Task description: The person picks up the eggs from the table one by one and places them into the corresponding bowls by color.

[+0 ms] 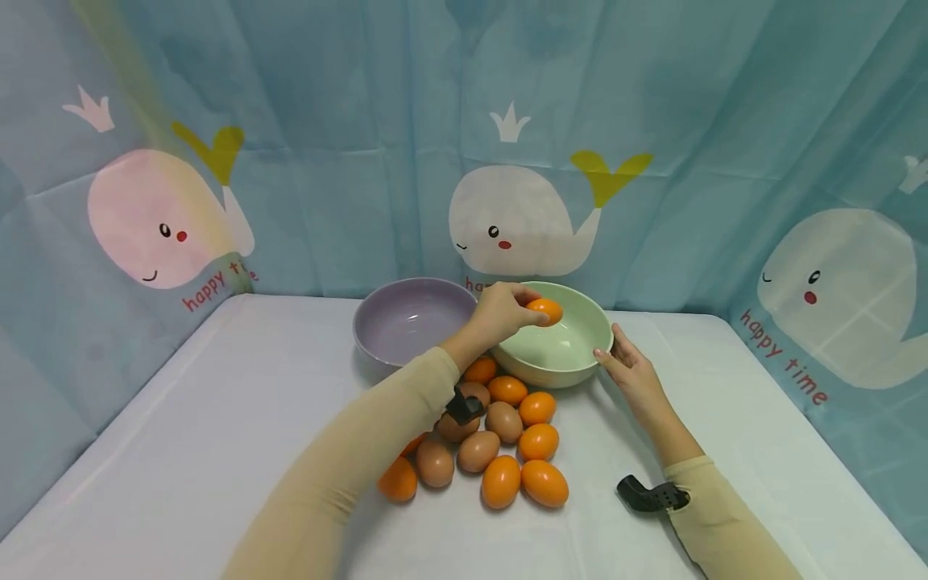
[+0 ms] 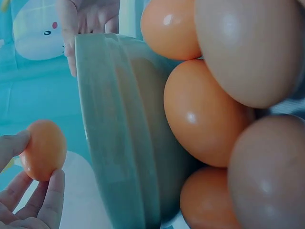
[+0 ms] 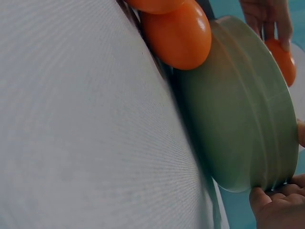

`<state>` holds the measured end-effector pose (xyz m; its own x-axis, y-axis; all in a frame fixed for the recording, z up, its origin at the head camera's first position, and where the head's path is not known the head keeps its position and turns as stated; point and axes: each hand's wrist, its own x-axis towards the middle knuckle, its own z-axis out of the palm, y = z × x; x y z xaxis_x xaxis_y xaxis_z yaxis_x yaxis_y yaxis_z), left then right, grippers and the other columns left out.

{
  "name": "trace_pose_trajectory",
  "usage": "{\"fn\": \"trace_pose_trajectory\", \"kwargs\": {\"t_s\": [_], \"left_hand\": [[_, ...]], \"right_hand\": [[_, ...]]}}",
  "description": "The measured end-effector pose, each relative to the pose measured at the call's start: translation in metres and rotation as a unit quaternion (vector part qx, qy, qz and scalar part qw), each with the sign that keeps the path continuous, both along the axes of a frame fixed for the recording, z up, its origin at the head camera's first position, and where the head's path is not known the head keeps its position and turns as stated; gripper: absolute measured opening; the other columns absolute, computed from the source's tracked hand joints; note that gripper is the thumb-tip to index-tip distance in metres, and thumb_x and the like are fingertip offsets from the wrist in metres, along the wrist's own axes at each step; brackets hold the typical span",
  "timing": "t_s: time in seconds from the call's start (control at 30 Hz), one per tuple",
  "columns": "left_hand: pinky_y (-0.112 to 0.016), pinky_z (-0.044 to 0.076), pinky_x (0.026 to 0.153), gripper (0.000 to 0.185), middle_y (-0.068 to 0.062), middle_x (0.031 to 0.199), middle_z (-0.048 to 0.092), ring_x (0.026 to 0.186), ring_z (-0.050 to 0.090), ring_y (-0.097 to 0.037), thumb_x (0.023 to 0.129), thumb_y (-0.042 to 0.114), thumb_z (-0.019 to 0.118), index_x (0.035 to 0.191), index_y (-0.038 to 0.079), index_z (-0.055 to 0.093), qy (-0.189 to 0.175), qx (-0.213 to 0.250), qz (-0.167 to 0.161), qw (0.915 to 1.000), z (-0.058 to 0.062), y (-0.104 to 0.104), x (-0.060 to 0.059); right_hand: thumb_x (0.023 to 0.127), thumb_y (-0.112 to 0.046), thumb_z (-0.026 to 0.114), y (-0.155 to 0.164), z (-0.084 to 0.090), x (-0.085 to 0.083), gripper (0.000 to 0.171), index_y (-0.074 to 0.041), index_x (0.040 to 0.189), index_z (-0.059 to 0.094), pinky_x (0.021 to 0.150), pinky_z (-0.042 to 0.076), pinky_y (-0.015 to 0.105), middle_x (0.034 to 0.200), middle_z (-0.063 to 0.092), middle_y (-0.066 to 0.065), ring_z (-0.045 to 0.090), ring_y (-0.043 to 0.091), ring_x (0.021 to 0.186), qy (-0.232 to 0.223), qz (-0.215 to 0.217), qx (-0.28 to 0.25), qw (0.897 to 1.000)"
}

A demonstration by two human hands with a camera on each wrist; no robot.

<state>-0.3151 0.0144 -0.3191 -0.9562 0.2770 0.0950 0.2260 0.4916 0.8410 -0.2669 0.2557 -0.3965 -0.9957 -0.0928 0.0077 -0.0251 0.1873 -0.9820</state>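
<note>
Over the green bowl: the left hand (image 1: 500,312) pinches an orange egg (image 1: 544,310) between thumb and fingertips (image 2: 52,191), holding it above the bowl's hollow, clear of the bottom.
Left grip: curled round the egg, holding it firmly.
Green bowl (image 1: 573,366): stands on the bench (image 1: 181,435) towards the far edge, right of centre, touching the heap of eggs on its near side.
Right hand (image 1: 629,366): rests against the bowl's right rim, fingers straight, nothing held.
Purple bowl (image 1: 406,322): just left of the green one, near the far edge.
Egg heap (image 1: 500,439): orange and brown eggs lie together mid-bench, under the left forearm.
</note>
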Motion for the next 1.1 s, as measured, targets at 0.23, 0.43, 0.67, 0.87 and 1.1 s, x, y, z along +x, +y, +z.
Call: {"fn": "trace_pose_trajectory", "kwargs": {"t_s": [0.23, 0.43, 0.67, 0.87, 1.1], "left_hand": [[-0.029, 0.055, 0.087, 0.036, -0.005, 0.112, 0.073, 0.096, 0.064, -0.017, 0.086, 0.023, 0.079, 0.119, 0.011, 0.072, -0.011, -0.01, 0.015, 0.9998, -0.006, 0.015, -0.01], [-0.028, 0.055, 0.085, 0.034, -0.004, 0.113, 0.073, 0.097, 0.065, -0.017, 0.085, 0.023, 0.08, 0.117, 0.012, 0.073, 0.003, -0.042, 0.029, 0.9987, -0.01, 0.025, -0.015], [-0.026, 0.056, 0.086, 0.036, -0.006, 0.113, 0.074, 0.1, 0.066, -0.018, 0.083, 0.02, 0.082, 0.115, 0.008, 0.074, 0.0, -0.057, 0.028, 0.998, -0.018, 0.034, -0.022], [-0.028, 0.056, 0.088, 0.035, -0.006, 0.115, 0.073, 0.104, 0.066, -0.019, 0.082, 0.02, 0.082, 0.115, 0.009, 0.074, -0.013, -0.054, 0.028, 0.9981, -0.023, 0.039, -0.025], [-0.03, 0.056, 0.09, 0.034, -0.008, 0.118, 0.072, 0.107, 0.065, -0.021, 0.084, 0.018, 0.08, 0.115, 0.008, 0.074, -0.029, -0.063, 0.014, 0.9975, -0.029, 0.04, -0.028]], "right_hand": [[0.103, -0.026, 0.054, 0.0, -0.004, -0.001, 0.08, -0.011, 0.159, -0.001, 0.123, 0.017, 0.041, 0.168, -0.001, 0.005, 0.003, 0.024, 0.156, -0.001, 0.002, -0.007, 1.0], [0.104, -0.026, 0.054, -0.001, -0.004, -0.001, 0.079, -0.011, 0.16, 0.0, 0.123, 0.017, 0.042, 0.168, 0.0, 0.004, 0.004, 0.023, 0.156, 0.0, 0.0, -0.007, 1.0], [0.104, -0.024, 0.052, 0.0, -0.002, 0.0, 0.078, -0.012, 0.16, -0.001, 0.123, 0.016, 0.042, 0.167, -0.001, 0.003, 0.002, 0.022, 0.156, -0.007, -0.003, -0.014, 1.0], [0.104, -0.025, 0.052, 0.0, -0.003, 0.001, 0.078, -0.012, 0.16, -0.001, 0.124, 0.015, 0.043, 0.167, -0.001, 0.004, 0.002, 0.022, 0.156, -0.003, -0.002, -0.017, 1.0], [0.104, -0.026, 0.053, 0.002, -0.003, 0.0, 0.078, -0.011, 0.16, 0.0, 0.123, 0.016, 0.042, 0.168, 0.0, 0.003, 0.003, 0.021, 0.156, 0.001, -0.003, -0.012, 1.0]]}}
